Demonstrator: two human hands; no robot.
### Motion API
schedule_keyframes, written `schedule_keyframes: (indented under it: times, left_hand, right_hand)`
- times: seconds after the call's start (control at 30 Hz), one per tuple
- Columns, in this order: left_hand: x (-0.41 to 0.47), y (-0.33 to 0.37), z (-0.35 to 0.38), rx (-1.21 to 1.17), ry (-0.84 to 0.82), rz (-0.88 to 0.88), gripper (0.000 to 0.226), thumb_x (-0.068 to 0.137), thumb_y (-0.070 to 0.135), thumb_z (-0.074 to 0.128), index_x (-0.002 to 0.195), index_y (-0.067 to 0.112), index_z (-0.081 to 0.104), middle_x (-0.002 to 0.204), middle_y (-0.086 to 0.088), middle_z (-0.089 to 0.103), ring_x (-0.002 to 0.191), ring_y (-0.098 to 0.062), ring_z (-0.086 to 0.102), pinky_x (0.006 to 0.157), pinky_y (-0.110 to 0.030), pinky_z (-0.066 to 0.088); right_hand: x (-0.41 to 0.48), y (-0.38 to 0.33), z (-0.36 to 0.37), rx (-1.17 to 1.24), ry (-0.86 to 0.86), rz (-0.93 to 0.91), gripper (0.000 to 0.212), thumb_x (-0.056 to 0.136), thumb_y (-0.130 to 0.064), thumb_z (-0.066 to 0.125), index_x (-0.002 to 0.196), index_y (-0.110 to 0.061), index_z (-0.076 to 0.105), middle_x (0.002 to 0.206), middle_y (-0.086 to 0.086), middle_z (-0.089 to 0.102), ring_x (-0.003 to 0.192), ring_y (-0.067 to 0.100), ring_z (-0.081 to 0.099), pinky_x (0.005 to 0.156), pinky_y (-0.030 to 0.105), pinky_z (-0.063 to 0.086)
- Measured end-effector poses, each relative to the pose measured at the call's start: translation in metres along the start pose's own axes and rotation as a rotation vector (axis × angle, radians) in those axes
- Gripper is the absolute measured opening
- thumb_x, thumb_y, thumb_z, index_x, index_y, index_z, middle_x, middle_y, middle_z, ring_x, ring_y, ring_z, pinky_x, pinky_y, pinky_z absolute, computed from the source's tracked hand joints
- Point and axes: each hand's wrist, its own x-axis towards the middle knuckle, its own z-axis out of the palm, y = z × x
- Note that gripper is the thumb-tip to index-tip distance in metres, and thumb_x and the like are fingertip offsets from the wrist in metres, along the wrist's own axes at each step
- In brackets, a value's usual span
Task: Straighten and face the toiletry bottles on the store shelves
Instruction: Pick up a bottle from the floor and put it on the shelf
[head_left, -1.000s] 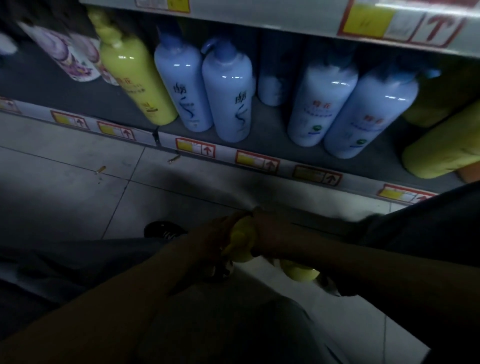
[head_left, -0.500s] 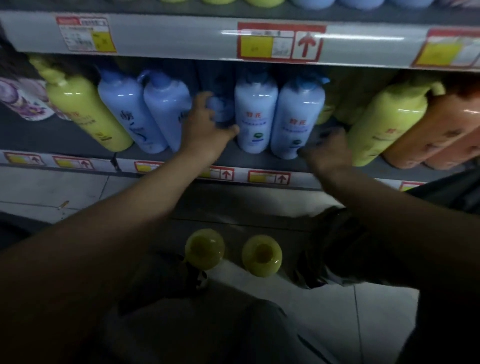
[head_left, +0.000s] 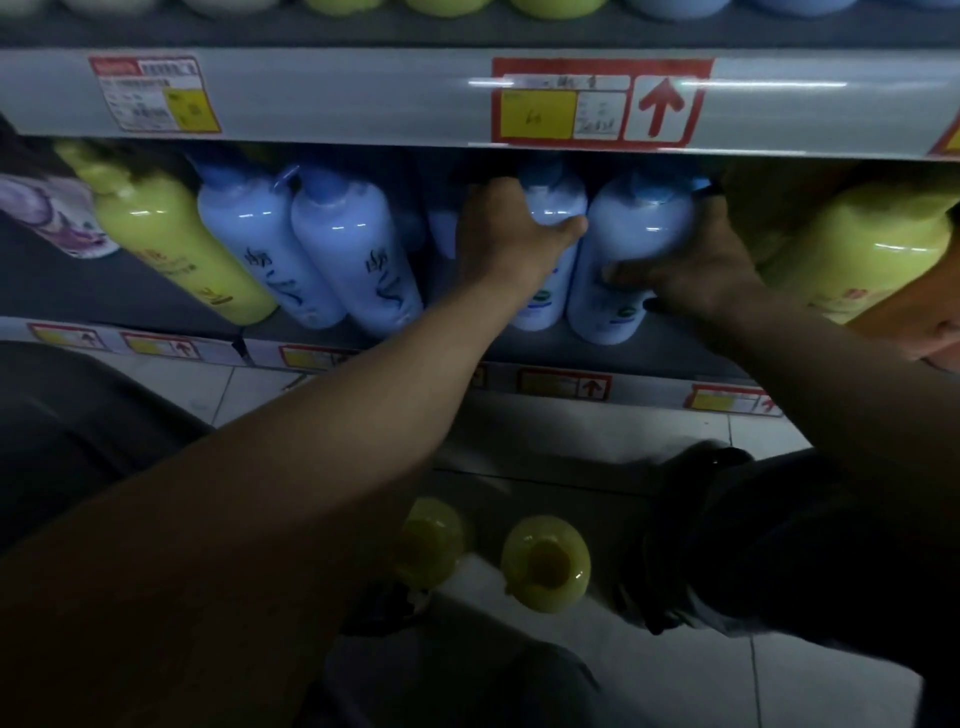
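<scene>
Formerly reaching, left hand (head_left: 511, 234) now grips one pale-blue bottle (head_left: 553, 208) on the lower shelf (head_left: 675, 358); right hand (head_left: 696, 270) grips the neighbouring bottle (head_left: 636, 228). Both bottles are opaque. Two yellow bottles (head_left: 545, 564) stand on the floor (head_left: 571, 431) below.

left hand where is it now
Head view, mid-shelf: the left hand grips a pale blue bottle, left of the neighbouring bottle held by the right hand.

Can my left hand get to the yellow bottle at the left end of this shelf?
Probably, once freed: the left hand grips a pale blue bottle now. The yellow bottle stands at the open shelf front, with two blue bottles between them.
</scene>
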Motion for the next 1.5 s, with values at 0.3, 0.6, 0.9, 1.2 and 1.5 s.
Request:
schedule_keyframes:
  times: [0.3, 0.6, 0.9, 1.2, 1.5]
  left_hand:
    - [-0.022, -0.012, -0.025, 0.123, 0.129, 0.043, 0.06, 0.063, 0.049, 0.08, 0.107, 0.013, 0.06, 0.111, -0.005, 0.067, 0.102, -0.022, 0.062, 0.076, -0.027, 0.046]
    - [-0.032, -0.032, -0.051, 0.075, 0.165, -0.01, 0.063, 0.061, 0.049, 0.081, 0.109, 0.016, 0.059, 0.115, -0.003, 0.066, 0.105, -0.019, 0.06, 0.08, -0.025, 0.044]
    - [-0.021, -0.006, -0.027, 0.056, 0.072, 0.058, 0.047, 0.058, 0.047, 0.082, 0.084, 0.02, 0.055, 0.085, 0.007, 0.057, 0.078, -0.009, 0.052, 0.06, -0.018, 0.031]
    - [-0.01, -0.004, -0.012, 0.033, 0.036, 0.041, 0.057, 0.06, 0.049, 0.082, 0.097, 0.011, 0.063, 0.103, -0.006, 0.068, 0.098, -0.022, 0.063, 0.072, -0.026, 0.045]
    - [-0.059, -0.084, -0.061, -0.095, 0.26, -0.018, 0.019, 0.08, 0.02, 0.061, 0.096, 0.012, 0.06, 0.094, -0.011, 0.066, 0.089, -0.028, 0.063, 0.08, -0.037, 0.05]
  right_hand:
    - [-0.008, -0.003, -0.007, -0.222, 0.025, -0.066, 0.096, 0.053, -0.044, 0.089, 0.131, -0.016, 0.041, 0.132, 0.001, 0.054, 0.119, 0.022, 0.053, 0.096, 0.032, 0.047]
    - [-0.014, 0.015, -0.037, -0.259, 0.187, -0.091, 0.089, 0.055, -0.036, 0.089, 0.13, -0.017, 0.045, 0.114, -0.008, 0.054, 0.106, 0.017, 0.054, 0.079, 0.022, 0.039]
    - [-0.015, 0.012, -0.024, -0.238, 0.152, -0.101, 0.088, 0.057, -0.037, 0.089, 0.13, -0.019, 0.044, 0.124, -0.004, 0.058, 0.107, 0.014, 0.055, 0.078, 0.019, 0.038]
    - [-0.005, -0.003, 0.006, -0.239, 0.117, -0.097, 0.095, 0.059, -0.034, 0.088, 0.136, -0.015, 0.037, 0.138, 0.006, 0.051, 0.124, 0.027, 0.05, 0.102, 0.038, 0.044]
    - [-0.08, -0.006, 0.079, -0.228, 0.182, -0.277, 0.033, 0.072, -0.002, 0.062, 0.104, -0.007, 0.059, 0.102, 0.017, 0.062, 0.094, 0.032, 0.06, 0.082, 0.039, 0.049]
